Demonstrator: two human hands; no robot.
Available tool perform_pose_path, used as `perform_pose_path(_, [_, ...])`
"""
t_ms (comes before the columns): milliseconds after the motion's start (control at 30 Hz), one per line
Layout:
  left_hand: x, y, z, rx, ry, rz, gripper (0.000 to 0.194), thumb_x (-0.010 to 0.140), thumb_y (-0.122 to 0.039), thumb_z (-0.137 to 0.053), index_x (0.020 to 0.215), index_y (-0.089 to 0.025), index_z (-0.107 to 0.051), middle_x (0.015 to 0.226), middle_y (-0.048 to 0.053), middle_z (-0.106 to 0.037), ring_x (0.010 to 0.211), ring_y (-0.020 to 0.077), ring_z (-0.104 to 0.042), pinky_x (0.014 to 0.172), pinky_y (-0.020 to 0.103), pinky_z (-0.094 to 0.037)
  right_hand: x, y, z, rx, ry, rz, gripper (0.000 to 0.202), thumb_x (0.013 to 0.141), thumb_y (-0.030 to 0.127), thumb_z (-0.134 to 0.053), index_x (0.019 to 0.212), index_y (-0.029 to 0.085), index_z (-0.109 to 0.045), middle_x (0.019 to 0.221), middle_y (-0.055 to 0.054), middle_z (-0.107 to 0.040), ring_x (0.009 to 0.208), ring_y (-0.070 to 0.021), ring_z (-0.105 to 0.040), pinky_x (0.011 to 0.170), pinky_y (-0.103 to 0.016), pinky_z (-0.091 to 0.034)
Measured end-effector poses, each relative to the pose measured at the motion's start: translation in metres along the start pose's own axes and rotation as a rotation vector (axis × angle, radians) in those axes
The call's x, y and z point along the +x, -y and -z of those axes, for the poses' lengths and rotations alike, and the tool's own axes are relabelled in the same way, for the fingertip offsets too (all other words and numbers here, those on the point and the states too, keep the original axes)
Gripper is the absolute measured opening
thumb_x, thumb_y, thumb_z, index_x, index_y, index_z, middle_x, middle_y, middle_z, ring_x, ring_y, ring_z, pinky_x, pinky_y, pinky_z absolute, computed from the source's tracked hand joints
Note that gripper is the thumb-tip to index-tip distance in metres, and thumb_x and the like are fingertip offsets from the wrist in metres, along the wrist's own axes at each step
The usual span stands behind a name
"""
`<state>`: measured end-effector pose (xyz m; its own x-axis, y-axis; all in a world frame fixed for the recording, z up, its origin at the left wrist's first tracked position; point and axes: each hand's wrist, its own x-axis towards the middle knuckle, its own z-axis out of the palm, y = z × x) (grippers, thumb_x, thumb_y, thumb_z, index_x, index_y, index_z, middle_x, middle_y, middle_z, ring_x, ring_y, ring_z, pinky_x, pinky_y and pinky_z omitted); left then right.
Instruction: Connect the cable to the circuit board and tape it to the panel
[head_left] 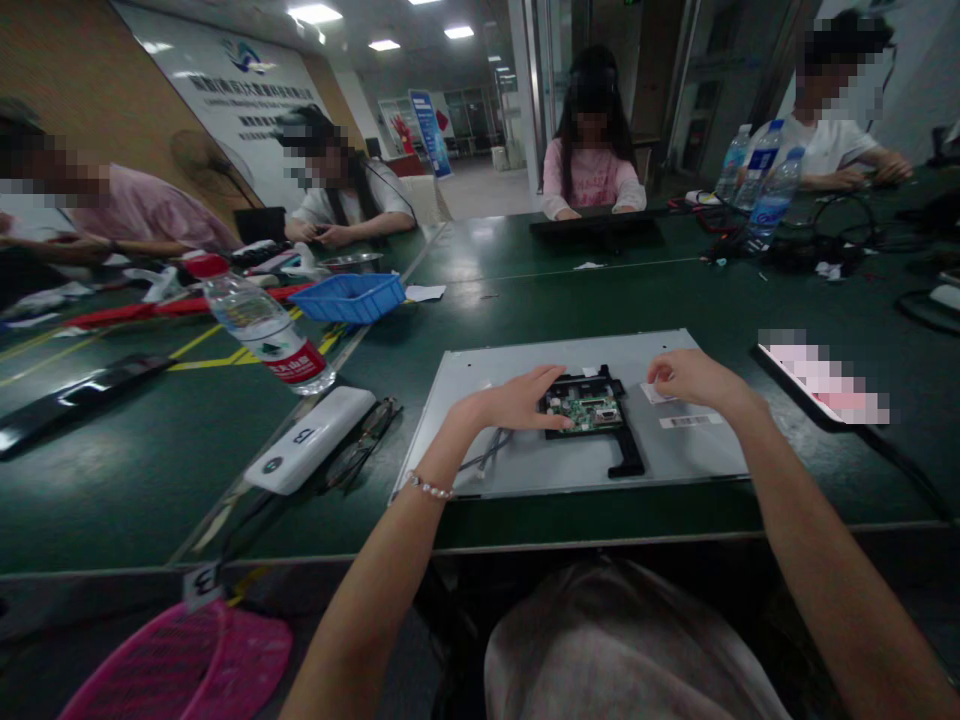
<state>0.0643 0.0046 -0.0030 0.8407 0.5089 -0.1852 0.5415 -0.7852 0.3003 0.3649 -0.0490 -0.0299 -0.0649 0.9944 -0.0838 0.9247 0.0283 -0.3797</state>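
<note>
A flat grey metal panel (510,470), like the back of a display, lies near the table's front edge. On it sits a green circuit board (589,412) in a black bracket (630,455). My left hand (517,400) rests over the board's left side, thumb and fingers spread, the thumb at the lower edge. Grey cables (487,455) run out beneath that wrist. My right hand (686,378) is closed in a pinch right of the board, just above a white label (658,394). Whether anything is between its fingertips is hidden. A barcode strip (690,422) lies nearer me.
Left of the panel are a white power bank (311,440), glasses (364,445), a water bottle (266,330) and a blue tray (352,298). A phone (817,385) with a cable lies right. A pink basket (187,665) hangs low left. Several people sit around the table.
</note>
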Motion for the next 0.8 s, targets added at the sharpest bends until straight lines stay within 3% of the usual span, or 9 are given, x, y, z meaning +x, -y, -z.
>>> perform_pose_path(200, [-0.002,-0.006,0.004,0.067,-0.077,-0.04,0.088,0.081,-0.06,-0.057,0.147,-0.015,-0.02,0.152,0.016,-0.024,0.141,0.0307,-0.021,0.114,0.042,-0.019,-0.007,0.01,0.009,0.056,-0.062,0.008,0.017,0.073,0.015,-0.057,0.081,0.018,-0.072,0.084,-0.006,-0.071,0.079,-0.0196,-0.065,0.066,-0.027,-0.045])
perform_pose_path(333, [-0.001,-0.014,0.005,0.11,-0.154,-0.149,0.073,0.084,-0.051,-0.058,0.145,-0.022,-0.029,0.153,0.012,-0.023,0.142,0.0303,-0.016,0.115,0.044,-0.018,-0.012,0.017,0.015,0.216,-0.088,0.005,0.015,0.072,0.018,-0.059,0.082,0.018,-0.07,0.084,-0.005,-0.072,0.077,-0.0196,-0.066,0.067,-0.028,-0.047])
perform_pose_path(600, [0.011,-0.033,-0.005,0.104,-0.245,-0.337,0.045,0.088,-0.027,-0.054,0.132,-0.018,-0.048,0.141,0.012,-0.044,0.134,0.0254,-0.035,0.112,0.043,-0.027,-0.016,0.021,0.018,0.584,0.129,-0.019,0.015,0.074,0.023,-0.065,0.088,0.017,-0.063,0.078,-0.006,-0.072,0.074,-0.0189,-0.068,0.06,-0.025,-0.05])
perform_pose_path(800, [0.011,-0.041,-0.004,0.064,-0.273,-0.373,0.048,0.08,-0.01,-0.05,0.127,-0.015,-0.05,0.133,0.011,-0.051,0.125,0.0223,-0.045,0.108,0.038,-0.034,-0.021,0.025,0.02,0.651,0.258,-0.022,0.023,0.075,0.027,-0.065,0.095,0.016,-0.067,0.08,-0.007,-0.071,0.075,-0.0182,-0.068,0.059,-0.024,-0.052])
